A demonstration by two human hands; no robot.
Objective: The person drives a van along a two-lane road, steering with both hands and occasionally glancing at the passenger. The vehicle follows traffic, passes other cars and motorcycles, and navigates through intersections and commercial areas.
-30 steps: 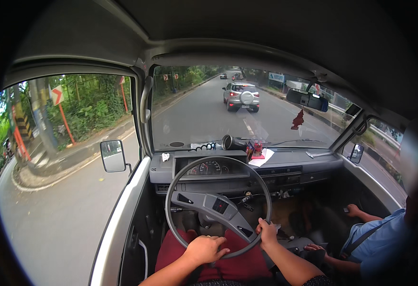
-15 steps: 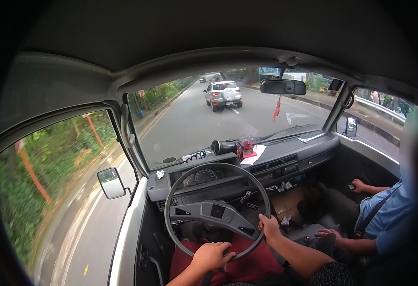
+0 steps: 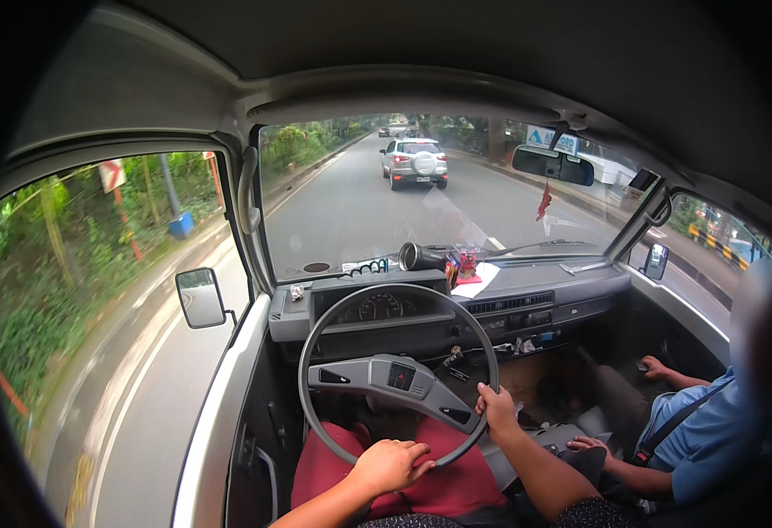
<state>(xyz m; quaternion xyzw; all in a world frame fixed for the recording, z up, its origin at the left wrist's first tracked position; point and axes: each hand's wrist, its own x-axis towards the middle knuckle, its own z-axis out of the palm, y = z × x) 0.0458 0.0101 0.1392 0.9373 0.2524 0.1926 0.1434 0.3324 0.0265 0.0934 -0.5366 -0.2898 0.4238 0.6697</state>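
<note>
A dark grey steering wheel (image 3: 364,377) stands in front of me, its spoke slanting down to the right. My right hand (image 3: 499,412) is closed around the right side of its rim. Low on the rim lies my left hand (image 3: 392,466), fingers loosely curled over it and palm down. Behind the wheel sits the instrument cluster (image 3: 379,308), partly covered by the rim. My legs in red cloth (image 3: 456,471) show below and through the wheel.
Ahead on the road, a silver SUV (image 3: 415,163) drives with red tail lights showing. A passenger in a blue shirt (image 3: 698,431) sits at right, belted. The dashboard carries a black cup-like object (image 3: 411,257), a red item (image 3: 467,264) and papers. A side mirror (image 3: 200,297) stands outside left.
My view has tilted and shifted, so the windscreen and dashboard sit differently. Roadside posts and greenery have passed along the left. Both hands keep their places on the wheel.
</note>
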